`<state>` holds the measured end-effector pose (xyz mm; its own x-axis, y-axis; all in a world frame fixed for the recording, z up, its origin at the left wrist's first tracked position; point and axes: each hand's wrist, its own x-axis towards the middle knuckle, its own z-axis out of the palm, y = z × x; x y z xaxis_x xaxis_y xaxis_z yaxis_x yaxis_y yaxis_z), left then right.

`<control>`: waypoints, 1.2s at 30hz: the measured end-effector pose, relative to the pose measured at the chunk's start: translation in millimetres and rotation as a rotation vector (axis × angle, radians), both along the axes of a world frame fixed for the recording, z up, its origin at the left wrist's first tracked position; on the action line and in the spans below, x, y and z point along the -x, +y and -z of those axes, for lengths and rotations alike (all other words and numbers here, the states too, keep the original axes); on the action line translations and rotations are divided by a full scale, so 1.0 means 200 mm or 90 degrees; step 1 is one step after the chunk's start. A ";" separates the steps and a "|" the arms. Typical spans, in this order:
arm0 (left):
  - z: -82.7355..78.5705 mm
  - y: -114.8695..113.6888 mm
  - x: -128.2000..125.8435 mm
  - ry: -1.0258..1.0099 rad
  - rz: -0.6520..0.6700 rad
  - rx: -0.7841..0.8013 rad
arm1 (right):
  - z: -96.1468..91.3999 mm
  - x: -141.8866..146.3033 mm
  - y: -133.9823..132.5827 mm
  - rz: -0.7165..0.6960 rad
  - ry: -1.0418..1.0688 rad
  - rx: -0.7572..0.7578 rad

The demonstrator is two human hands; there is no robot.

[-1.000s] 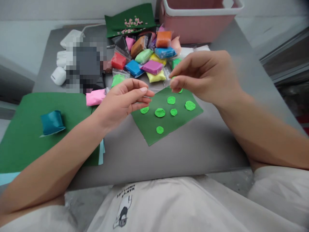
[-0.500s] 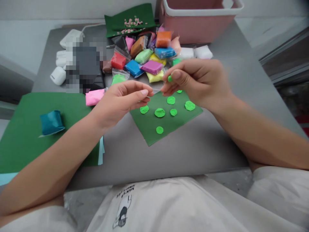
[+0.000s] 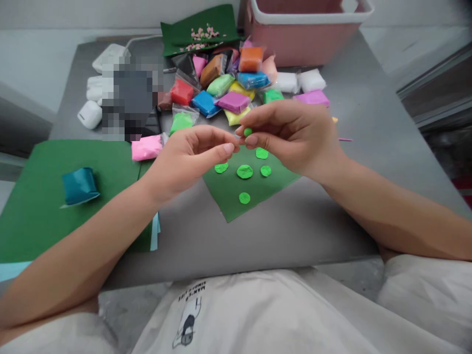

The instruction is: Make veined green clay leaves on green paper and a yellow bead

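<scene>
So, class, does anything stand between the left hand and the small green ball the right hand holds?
Partly: fingertips of the right hand, which pinches the green ball, show on the side toward the left hand. Nothing else visible lies between them.

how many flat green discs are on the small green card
5 visible: leftmost disc below the left hand, middle disc, right disc beside it, far disc below the right hand, and front disc lowest in view. Either hand may hide more.

Bright-green small clay-like ball (image 3: 248, 132) in the right hand (image 3: 306, 137); below that grip, flat bright-green discs (image 3: 245, 171) dot a dark-green sheet (image 3: 224, 194).
</scene>
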<state>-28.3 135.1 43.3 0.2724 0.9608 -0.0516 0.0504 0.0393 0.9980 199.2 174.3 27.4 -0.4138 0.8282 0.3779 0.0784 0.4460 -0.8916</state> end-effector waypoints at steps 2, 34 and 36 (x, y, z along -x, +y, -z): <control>0.00 0.00 -0.01 -0.013 -0.004 0.010 | 0.01 0.00 0.01 -0.020 -0.014 -0.015; 0.05 -0.05 -0.08 -0.121 -0.059 -0.047 | 0.01 0.04 -0.06 0.048 0.039 -0.001; 0.05 -0.05 -0.08 -0.129 -0.080 -0.047 | 0.01 0.05 -0.08 0.008 0.086 0.106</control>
